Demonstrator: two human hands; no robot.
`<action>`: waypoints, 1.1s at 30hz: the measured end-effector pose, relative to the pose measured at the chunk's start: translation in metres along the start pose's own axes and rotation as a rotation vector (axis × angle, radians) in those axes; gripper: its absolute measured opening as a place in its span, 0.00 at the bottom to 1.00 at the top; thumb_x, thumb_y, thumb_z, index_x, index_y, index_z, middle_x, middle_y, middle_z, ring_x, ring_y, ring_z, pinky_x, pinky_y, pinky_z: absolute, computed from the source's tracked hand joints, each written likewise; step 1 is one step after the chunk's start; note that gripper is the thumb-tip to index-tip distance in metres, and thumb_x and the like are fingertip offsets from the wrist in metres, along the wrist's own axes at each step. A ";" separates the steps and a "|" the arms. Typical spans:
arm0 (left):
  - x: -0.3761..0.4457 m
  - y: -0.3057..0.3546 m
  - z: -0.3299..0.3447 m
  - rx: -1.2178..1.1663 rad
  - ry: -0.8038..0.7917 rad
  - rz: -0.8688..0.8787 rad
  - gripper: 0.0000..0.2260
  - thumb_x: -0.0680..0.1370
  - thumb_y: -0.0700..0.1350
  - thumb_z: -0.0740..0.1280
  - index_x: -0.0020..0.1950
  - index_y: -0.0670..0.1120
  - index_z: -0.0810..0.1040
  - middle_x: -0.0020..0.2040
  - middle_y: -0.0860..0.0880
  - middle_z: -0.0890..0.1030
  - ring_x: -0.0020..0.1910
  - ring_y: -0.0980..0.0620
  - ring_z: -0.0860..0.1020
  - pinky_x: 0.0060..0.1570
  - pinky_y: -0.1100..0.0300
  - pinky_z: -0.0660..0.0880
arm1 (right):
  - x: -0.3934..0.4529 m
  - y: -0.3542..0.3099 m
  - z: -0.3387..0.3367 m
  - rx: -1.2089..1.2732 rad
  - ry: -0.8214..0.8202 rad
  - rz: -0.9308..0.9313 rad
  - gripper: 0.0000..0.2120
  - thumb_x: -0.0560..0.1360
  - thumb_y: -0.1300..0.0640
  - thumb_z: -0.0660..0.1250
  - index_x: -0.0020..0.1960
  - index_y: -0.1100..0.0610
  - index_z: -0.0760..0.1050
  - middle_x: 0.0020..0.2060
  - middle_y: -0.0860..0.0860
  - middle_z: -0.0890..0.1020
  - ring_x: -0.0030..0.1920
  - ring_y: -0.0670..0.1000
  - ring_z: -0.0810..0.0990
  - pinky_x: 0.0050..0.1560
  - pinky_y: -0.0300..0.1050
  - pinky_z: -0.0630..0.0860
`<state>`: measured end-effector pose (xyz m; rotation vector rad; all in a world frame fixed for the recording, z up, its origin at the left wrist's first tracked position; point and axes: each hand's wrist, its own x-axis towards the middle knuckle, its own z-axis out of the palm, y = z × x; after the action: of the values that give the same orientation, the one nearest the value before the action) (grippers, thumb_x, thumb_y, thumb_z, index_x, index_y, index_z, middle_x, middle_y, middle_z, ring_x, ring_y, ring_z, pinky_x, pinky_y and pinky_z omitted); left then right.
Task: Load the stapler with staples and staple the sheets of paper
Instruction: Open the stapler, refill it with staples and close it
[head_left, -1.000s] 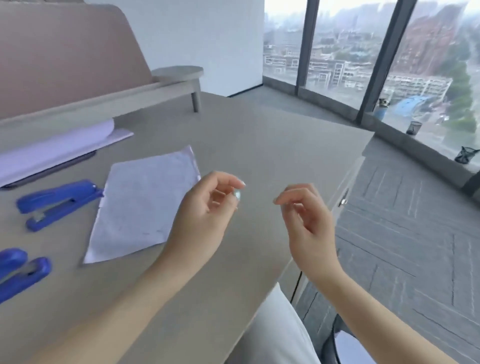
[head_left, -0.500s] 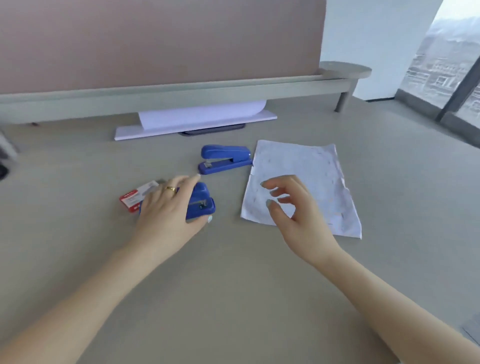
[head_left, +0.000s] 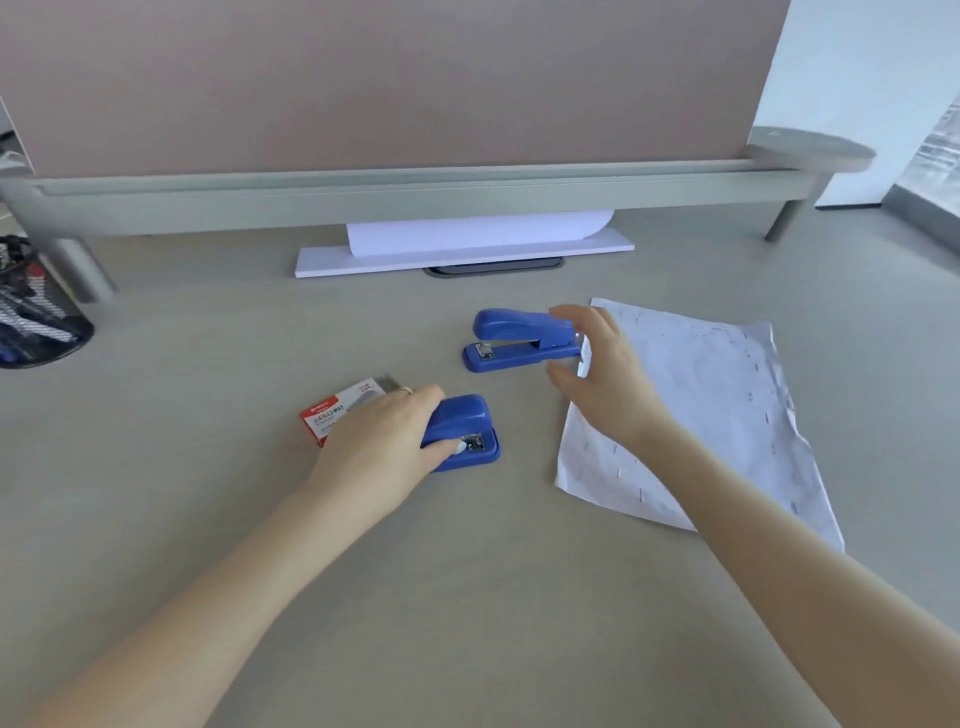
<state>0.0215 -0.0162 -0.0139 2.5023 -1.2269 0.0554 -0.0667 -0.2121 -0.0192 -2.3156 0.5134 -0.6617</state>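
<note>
Staple box (head_left: 340, 410) left of near stapler (head_left: 464, 434) — far stapler (head_left: 519, 340) behind it — sheets (head_left: 722, 410) rightmost

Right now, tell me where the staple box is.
In the head view, the staple box lies on the desk left of centre, partly under the left hand, beside the near stapler.

1. Both forearms are bare up to the frame's lower edge; no sleeve, watch or bracelet shows on either.
2. The left hand (head_left: 384, 441) wears a thin gold-coloured ring (head_left: 407, 389) on one finger.
3. Its thumbnail carries a pale, whitish polish.
4. The right hand (head_left: 605, 374) shows no ring on its visible fingers; its nails are hidden or too blurred to judge.
</note>
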 end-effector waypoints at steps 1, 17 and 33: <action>0.001 0.000 -0.001 0.013 -0.013 0.007 0.11 0.76 0.52 0.62 0.40 0.48 0.63 0.35 0.52 0.70 0.37 0.50 0.71 0.26 0.63 0.57 | 0.010 0.001 0.000 -0.033 -0.017 -0.001 0.23 0.72 0.60 0.65 0.66 0.52 0.66 0.61 0.48 0.71 0.64 0.52 0.68 0.64 0.45 0.65; 0.126 -0.041 -0.003 -0.069 0.027 -0.159 0.12 0.76 0.51 0.62 0.46 0.42 0.68 0.43 0.47 0.73 0.41 0.44 0.72 0.37 0.55 0.64 | 0.071 0.028 0.006 -0.107 -0.289 -0.016 0.13 0.72 0.61 0.66 0.56 0.53 0.73 0.46 0.46 0.76 0.47 0.51 0.73 0.40 0.28 0.66; 0.118 -0.028 0.010 -0.327 -0.010 -0.001 0.15 0.73 0.53 0.66 0.56 0.47 0.71 0.55 0.49 0.77 0.54 0.49 0.74 0.55 0.52 0.71 | -0.006 -0.034 -0.021 -0.026 -0.427 -0.057 0.14 0.72 0.58 0.66 0.48 0.40 0.69 0.45 0.43 0.79 0.42 0.43 0.73 0.44 0.34 0.70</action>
<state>0.1153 -0.0934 -0.0091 2.2219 -1.1353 -0.1475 -0.0777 -0.1956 0.0161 -2.4102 0.2581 -0.1731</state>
